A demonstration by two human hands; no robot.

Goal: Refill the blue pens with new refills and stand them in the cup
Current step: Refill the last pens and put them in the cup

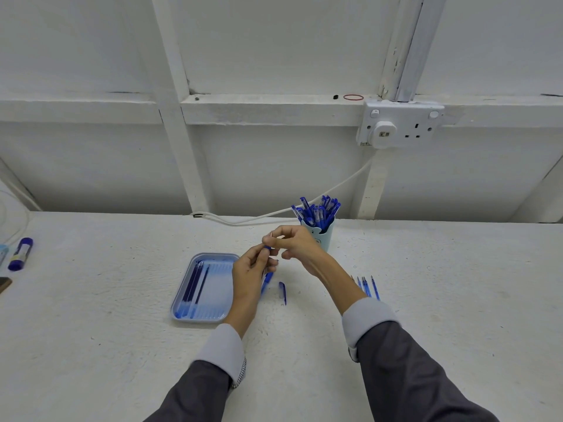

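Observation:
My left hand (249,275) grips a blue pen barrel (267,281) upright above the table. My right hand (297,243) pinches a small part at the barrel's top end; what it is I cannot tell. A blue pen cap (282,293) lies on the table just below the hands. The light blue cup (323,236) behind my right hand holds several blue pens (316,211). A blue tray (179,303) to the left holds a few dark refills (195,284). Several thin blue refills (367,286) lie on the table right of my right forearm.
A white cable (243,220) runs along the back of the table up to a wall socket (399,123). A blue glue stick (20,253) lies at the far left edge, next to a dark object (4,284). A red rubber band (353,97) sits on the wall ledge.

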